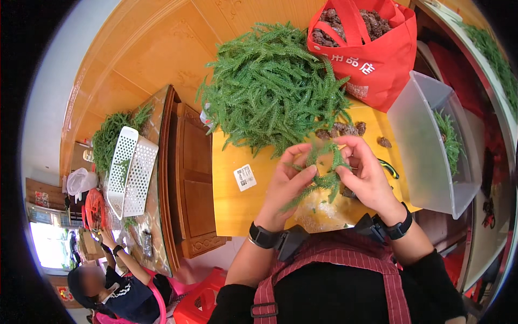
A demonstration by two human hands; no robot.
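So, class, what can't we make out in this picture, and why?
All in the head view:
- Held sprig: parts hidden by the fingers.
- Bagged pine cones: how deep, hidden by the red bag.
- Table: part covered by the green heap.
- Co-worker's hand: whether it holds anything, too small.

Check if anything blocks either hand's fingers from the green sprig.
Nothing visible does: the left hand and right hand both hold the green sprig directly. The large green pile and loose pinecones lie beyond the hands, not between.
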